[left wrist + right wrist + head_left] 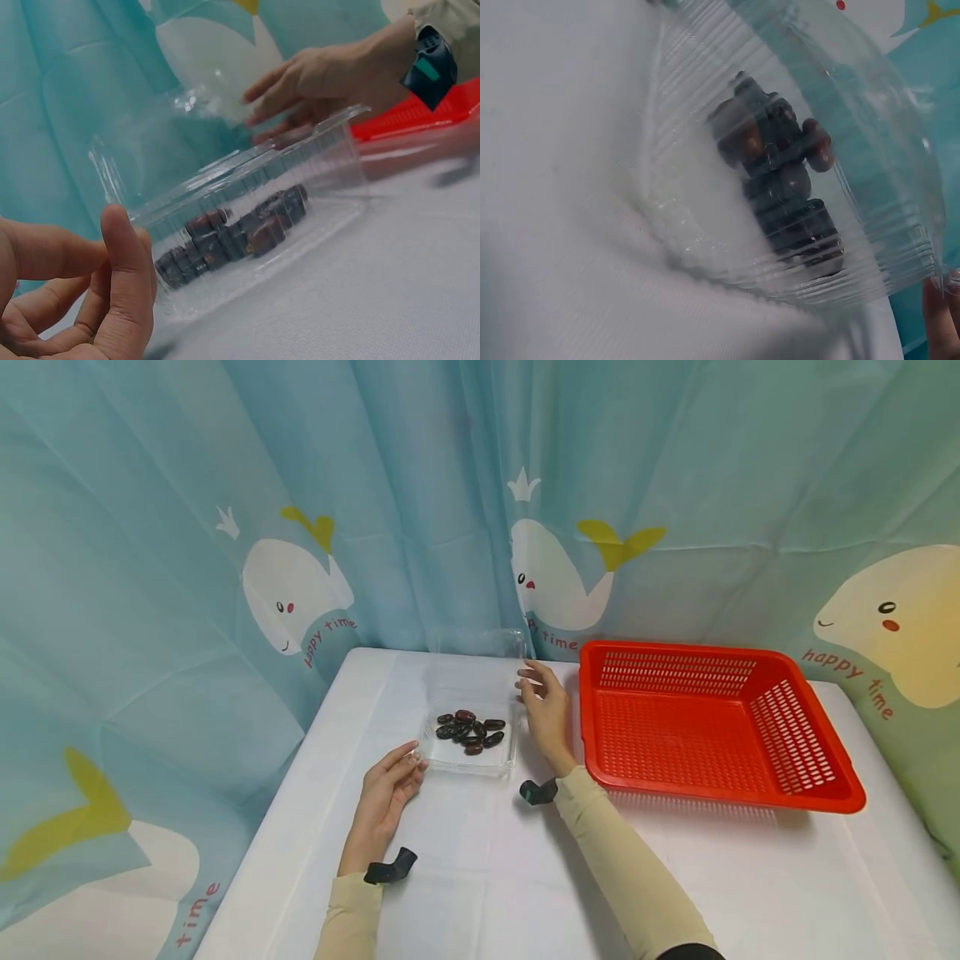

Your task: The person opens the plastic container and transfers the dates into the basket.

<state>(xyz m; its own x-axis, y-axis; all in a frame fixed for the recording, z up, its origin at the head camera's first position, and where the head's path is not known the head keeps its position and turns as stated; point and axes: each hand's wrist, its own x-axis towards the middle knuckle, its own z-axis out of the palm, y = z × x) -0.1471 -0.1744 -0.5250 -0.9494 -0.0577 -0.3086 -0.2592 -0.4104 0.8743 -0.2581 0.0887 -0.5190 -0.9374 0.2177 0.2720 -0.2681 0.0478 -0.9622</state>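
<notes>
A clear plastic clamshell box stands on the table with its see-through lid raised at the back. Dark reddish-brown dates lie in a loose cluster on its floor; they also show through the ribbed wall in the right wrist view. At the front left corner, my left hand pinches the rim between thumb and fingers. My right hand holds the right edge of the lid with its fingertips, thumb lower and fingers above. Its fingers appear partly behind the plastic in the left wrist view.
A red slotted plastic basket stands close on the right, beside the right forearm. The table has a white cloth. Behind it hangs a blue-green curtain with whale prints, near the raised lid. Dark wrist-worn devices sit on both wrists.
</notes>
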